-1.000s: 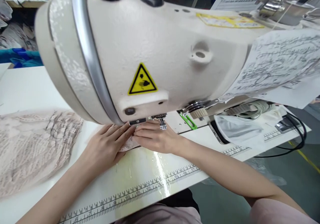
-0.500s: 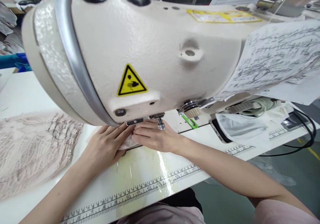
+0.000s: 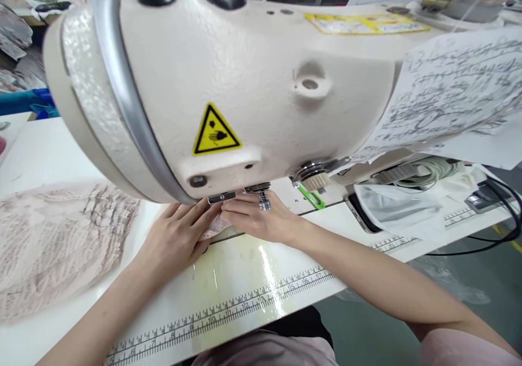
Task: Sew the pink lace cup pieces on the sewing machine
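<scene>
Under the head of a white sewing machine point(image 3: 261, 94), a small piece of pale pink lace fabric point(image 3: 215, 228) shows between my two hands. My left hand point(image 3: 179, 234) lies flat over its left side, fingers stretched forward and thumb out to the side. From the right, my right hand point(image 3: 259, 216) has its fingers bent and pressed together on the fabric's edge. The machine head hides the fingertips of both hands in part, along with the needle and presser foot. More pink lace fabric point(image 3: 61, 246) lies spread on the table to the left.
A printed ruler strip point(image 3: 228, 317) runs along the front of the white table. Green thread snips point(image 3: 312, 196) lie right of the machine's needle area. Beyond them are a phone point(image 3: 362, 213) under white cloth and black cables point(image 3: 511, 213). Handwritten paper point(image 3: 452, 94) hangs on the machine.
The whole view has shifted slightly. Both hands keep nearly the same place at the machine, with the lace fabric still between them.
</scene>
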A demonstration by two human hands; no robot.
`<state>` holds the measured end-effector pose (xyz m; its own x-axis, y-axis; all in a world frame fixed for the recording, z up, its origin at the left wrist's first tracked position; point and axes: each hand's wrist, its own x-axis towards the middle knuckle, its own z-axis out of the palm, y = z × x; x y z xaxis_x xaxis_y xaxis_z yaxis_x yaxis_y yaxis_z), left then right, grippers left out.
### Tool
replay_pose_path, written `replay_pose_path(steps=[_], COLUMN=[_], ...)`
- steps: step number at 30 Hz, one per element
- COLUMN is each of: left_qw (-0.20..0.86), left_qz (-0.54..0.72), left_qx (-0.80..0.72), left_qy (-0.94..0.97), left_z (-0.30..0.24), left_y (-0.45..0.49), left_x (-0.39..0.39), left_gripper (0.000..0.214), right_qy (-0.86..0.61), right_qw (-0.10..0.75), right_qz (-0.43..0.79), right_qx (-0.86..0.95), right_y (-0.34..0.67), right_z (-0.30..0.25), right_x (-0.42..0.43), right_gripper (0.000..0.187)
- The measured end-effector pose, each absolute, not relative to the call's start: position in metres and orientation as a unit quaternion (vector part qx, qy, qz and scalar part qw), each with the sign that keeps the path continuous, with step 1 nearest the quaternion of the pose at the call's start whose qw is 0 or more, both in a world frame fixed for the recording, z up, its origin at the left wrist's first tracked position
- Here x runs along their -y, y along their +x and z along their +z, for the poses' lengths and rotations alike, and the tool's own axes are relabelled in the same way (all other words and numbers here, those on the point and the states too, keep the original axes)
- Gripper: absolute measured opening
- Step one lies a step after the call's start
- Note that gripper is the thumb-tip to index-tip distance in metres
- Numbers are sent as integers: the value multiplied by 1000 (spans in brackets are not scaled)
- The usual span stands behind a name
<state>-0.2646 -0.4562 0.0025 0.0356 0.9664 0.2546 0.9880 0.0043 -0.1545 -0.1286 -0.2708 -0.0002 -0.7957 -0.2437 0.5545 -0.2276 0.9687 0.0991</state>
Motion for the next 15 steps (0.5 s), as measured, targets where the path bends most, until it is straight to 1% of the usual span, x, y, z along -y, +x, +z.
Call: replay_pose_path(steps=[3,9,15], left_qw=[150,165,162], left_qz=[-29,-25,-33], left_qx=[696,694,700], left_qy=[-702,-701,-694], left_z=[2,2,2], left_y=[-263,-261,-261], left_x=[456,455,453], left_gripper=[45,44,43], right_qy=[97,135,139], right_qw=[340,292,315], right_qz=[-24,6,15], right_qx=[935,947,939], right_y=[-129,-132,-138], right_z=[-3,-6,-7], right_x=[269,259,255], right_gripper=[25,23,19])
